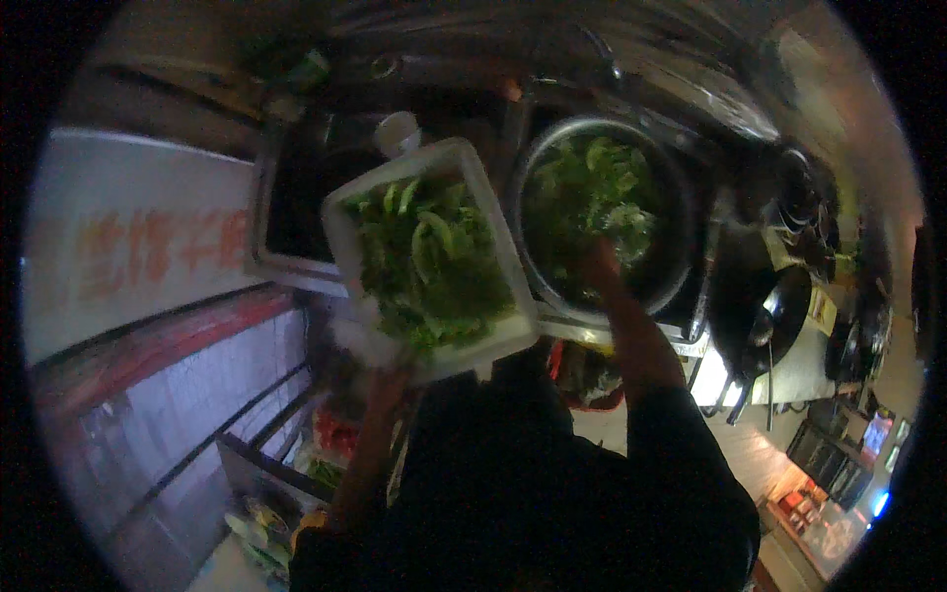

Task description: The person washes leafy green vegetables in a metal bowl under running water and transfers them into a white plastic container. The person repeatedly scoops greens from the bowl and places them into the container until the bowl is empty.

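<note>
My left hand (391,374) holds the near edge of a pale rectangular tub (510,329), which is filled with cut green vegetables (436,251) and tilted a little. To its right stands a large round metal pot (527,222) with more green pieces (610,174) inside. My right hand (603,263) reaches into this pot among the greens; its fingers are blurred and partly hidden. A small white cup or bowl (398,133) shows just beyond the tub's far edge.
A dark wok (784,318) with a ladle (769,370) lies on the right. A metal-framed dark well (303,222) is on the left, beside a white panel with red writing (163,244). Below are a red-rimmed container (599,403) and vegetables (255,533) at lower left.
</note>
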